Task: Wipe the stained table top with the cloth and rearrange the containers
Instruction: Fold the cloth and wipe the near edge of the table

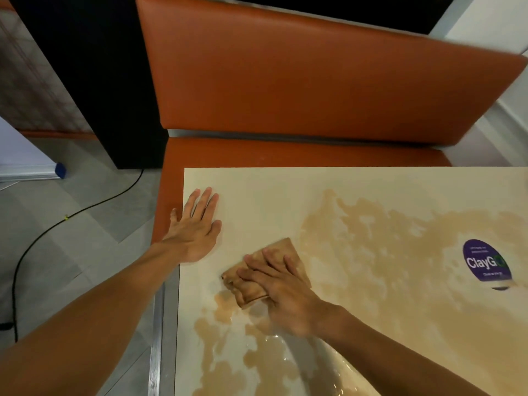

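The cream table top (257, 190) is covered with a wide tan liquid stain (385, 252) across its middle and right, and more wet patches near the front. A folded, stain-soaked brown cloth (251, 287) lies on the table. My right hand (283, 287) presses flat on the cloth with straight fingers. My left hand (197, 224) rests flat and open on the table's left edge, on a dry part. No containers are in view.
A purple round sticker (485, 260) is on the table at the right. An orange padded bench (314, 81) stands right behind the table. A black cable (71, 215) runs over the grey floor at the left, next to a dark cabinet (100, 81).
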### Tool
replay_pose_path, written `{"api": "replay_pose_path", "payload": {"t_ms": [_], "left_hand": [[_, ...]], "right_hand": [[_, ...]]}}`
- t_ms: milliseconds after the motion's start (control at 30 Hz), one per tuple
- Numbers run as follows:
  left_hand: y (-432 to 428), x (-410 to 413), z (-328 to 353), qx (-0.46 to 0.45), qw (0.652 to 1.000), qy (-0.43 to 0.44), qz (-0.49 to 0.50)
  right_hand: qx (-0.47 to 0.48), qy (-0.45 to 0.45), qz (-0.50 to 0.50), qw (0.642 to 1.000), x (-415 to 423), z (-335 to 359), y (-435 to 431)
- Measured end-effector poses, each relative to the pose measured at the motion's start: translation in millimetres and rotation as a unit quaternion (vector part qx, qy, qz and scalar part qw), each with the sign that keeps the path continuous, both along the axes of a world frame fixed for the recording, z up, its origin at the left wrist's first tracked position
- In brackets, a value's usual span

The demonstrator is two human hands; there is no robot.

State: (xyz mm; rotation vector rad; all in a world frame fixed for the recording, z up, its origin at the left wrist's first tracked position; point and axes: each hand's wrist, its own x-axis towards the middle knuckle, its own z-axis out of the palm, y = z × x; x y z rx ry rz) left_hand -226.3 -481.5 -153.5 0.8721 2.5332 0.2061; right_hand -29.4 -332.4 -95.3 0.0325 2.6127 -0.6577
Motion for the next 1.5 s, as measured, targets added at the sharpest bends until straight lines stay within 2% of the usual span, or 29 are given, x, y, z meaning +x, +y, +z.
{"api": "replay_pose_path", "payload": {"t_ms": [100, 200, 233, 300, 367, 433, 533, 600, 767, 833, 1367, 1500], "left_hand": [[-0.9, 0.8, 0.6, 0.006, 1.0, -0.004, -0.002], [-1.4, 0.9, 1.1, 0.011, 1.0, -0.008, -0.004], [-1.7, 1.3, 1.4, 0.01, 1.0, -0.009, -0.004], [-1.2, 1.7, 2.1, 0.011, 1.0, -0.009, -0.004], [-1.0, 2.0, 3.1, 0.011, 1.0, -0.01, -0.005], [-1.2, 2.1, 3.7, 0.01, 1.0, -0.011, -0.007], [-1.5, 2.2, 3.2, 0.009, 1.0, -0.01, -0.008], [-1.8, 1.6, 3.1, 0.012, 1.0, -0.011, -0.011], [-2.7, -0.2, 3.2, 0.01, 1.0, -0.019, -0.016], [-2.0, -0.5, 3.2, 0.009, 1.0, -0.02, -0.015], [-4.8, -2.7, 11.7, 0.015, 0.998, -0.048, -0.022], [-16.1, 5.4, 20.1, 0.079, 0.995, -0.064, 0.021]], "right_hand": [[-0.112, 0.036, -0.037, 0.992, -6.2, 13.5, 11.2], [-0.255, 0.067, -0.18, 0.948, -22.6, 37.2, 30.7], [-0.265, 0.104, -0.205, 0.936, -27.6, 46.8, 38.3], [-0.14, 0.203, -0.194, 0.95, -36.3, 63.5, 52.9], [-0.001, 0.234, -0.181, 0.955, -41.2, 61.0, 64.4], [0.082, 0.174, -0.192, 0.962, -43.4, 43.3, 64.7], [0.146, 0.012, -0.209, 0.967, -36.5, 5.8, 46.7], [0.177, -0.016, -0.205, 0.962, -29.4, -16.1, 30.2], [0.15, -0.029, -0.286, 0.946, -36.4, -23.2, -5.4], [0.143, -0.03, -0.29, 0.946, -37.1, -22.1, -22.8], [0.108, -0.033, -0.179, 0.977, 9.9, -11.8, -111.0], [0.057, -0.055, -0.173, 0.982, 10.6, -2.7, -105.0]]}}
